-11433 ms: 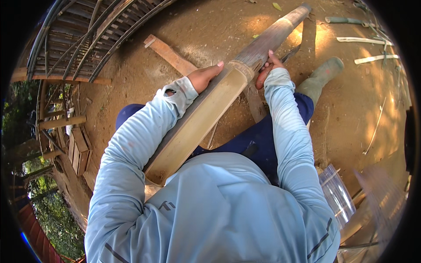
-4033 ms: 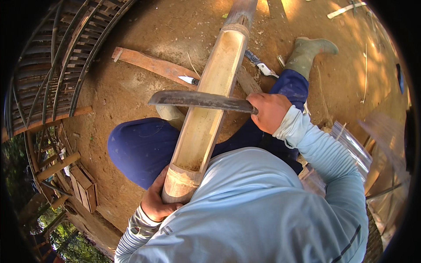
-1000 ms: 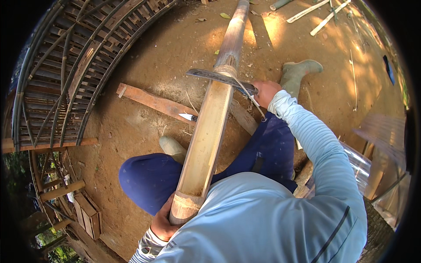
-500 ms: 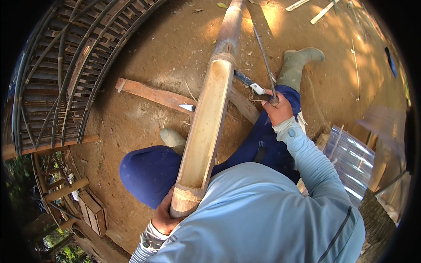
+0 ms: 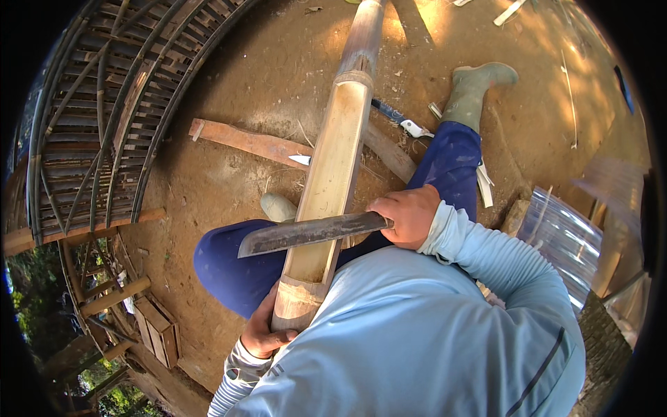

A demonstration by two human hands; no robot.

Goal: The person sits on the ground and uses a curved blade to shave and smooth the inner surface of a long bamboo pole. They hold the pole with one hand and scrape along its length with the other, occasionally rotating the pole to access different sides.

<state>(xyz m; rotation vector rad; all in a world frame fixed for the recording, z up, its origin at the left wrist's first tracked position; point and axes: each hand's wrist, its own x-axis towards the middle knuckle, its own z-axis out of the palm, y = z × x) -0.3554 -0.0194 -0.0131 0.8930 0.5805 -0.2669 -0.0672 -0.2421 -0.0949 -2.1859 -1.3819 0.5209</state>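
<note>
A long bamboo pole [image 5: 333,153] runs from my lap away across the ground, with a long trough-like opening cut into its upper side. Around its near end, just below the opening, my left hand [image 5: 262,332] is closed. My right hand [image 5: 406,217] grips the handle of a machete [image 5: 299,233], whose dark broad blade lies crosswise over the lower part of the opening, pointing left. Whether the blade touches the bamboo I cannot tell. The handle is mostly hidden in my fist.
Beyond the pole a saw [image 5: 399,119] with a blue and white handle lies on the ground. A reddish plank [image 5: 243,141] passes beneath the pole, near a pale blade tip [image 5: 299,159]. Slatted bamboo framework [image 5: 104,118] stands left; clear corrugated sheeting [image 5: 564,236] lies right.
My right hand has come from beside my right knee back toward my body, swinging the machete from pointing away to lying across the bamboo. My left hand keeps its hold.
</note>
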